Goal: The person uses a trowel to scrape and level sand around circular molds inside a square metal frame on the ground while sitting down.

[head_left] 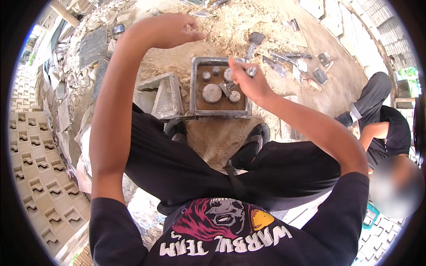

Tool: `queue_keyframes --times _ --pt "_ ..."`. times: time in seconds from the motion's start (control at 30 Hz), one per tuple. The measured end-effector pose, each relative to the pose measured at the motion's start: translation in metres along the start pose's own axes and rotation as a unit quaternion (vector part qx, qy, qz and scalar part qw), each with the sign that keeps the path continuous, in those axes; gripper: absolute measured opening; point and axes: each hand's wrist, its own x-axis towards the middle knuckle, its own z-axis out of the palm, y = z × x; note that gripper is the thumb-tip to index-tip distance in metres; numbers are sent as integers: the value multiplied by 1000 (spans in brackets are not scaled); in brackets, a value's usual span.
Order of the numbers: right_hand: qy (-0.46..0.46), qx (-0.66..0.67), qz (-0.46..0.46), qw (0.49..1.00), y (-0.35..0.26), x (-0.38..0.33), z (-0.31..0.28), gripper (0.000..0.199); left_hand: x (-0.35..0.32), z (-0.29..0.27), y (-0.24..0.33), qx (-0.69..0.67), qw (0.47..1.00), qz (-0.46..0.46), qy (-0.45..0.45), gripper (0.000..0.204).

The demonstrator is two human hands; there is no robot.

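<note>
A square dark moulding frame (194, 88) lies on the ground in front of my feet, filled level with brown sand (204, 106). Several round grey discs of different sizes sit in the sand; the largest disc (212, 93) is left of centre. My right hand (249, 82) is closed round the handle of a short metal tool, its blocky head (225, 89) hanging over the frame between the discs; its exact kind is unclear. Beyond the frame to the upper left, my left hand (175, 32) is raised over the sand pile, fingers loosely bent and apart, holding nothing visible.
A grey tray-like mould (166, 98) leans left of the frame. Trowels (277, 67) and other hand tools lie scattered at the right. Beyond is a sand heap (228, 31); rubble (95, 26) lies at far left. Another person (384, 133) sits at the right.
</note>
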Motion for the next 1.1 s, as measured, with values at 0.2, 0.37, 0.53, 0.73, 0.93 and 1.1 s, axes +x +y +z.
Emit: queue_keyframes --times 0.2,0.37,0.53,0.73,0.93,1.1 --pt "-20 -41 -37 998 -1 -25 2 56 -19 4 2 -21 998 -5 -63 59" --pt "-70 -21 -56 996 -27 -43 -7 51 -29 17 2 -6 998 -25 -57 58" --pt "-230 -50 -80 969 -13 -40 -33 51 -49 23 16 -8 1000 26 8 54" --pt "-364 -55 -199 908 26 -40 -47 39 -61 21 36 -27 995 93 30 48" --pt "-365 -34 -220 904 24 -61 -46 37 -58 16 47 -12 997 73 -35 42" --pt "-391 -49 -237 888 2 -74 -42 28 -59 22 51 10 995 87 -44 41"
